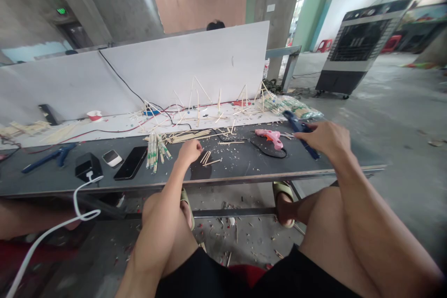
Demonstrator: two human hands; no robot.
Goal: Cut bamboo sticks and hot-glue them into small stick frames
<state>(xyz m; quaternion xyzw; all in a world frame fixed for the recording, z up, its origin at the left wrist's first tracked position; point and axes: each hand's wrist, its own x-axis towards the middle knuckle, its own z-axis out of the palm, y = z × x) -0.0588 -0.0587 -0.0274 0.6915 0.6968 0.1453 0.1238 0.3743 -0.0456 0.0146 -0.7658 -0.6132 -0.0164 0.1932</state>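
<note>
My left hand point(190, 151) is at the table's front half, its fingers curled closed; whatever is between them is hidden. Just right of it lie a few short wooden sticks point(206, 158). My right hand point(330, 138) has thumb and fingers closed on a long dark blue tool point(310, 146) at the table's right end; its exact kind is unclear. Between my hands, a pink glue gun point(270, 138) lies on its side with a black cord. Behind my left hand are a pile of thin sticks point(190, 136) and paper-wrapped chopsticks point(152, 152).
A white panel point(209, 65) stands along the back, with stick frames point(198, 107) before it. Bagged chopsticks point(300, 106) lie at the back right. On the left are a phone point(132, 163), a black box point(88, 166) with a white cable, and a blue glue gun point(52, 157).
</note>
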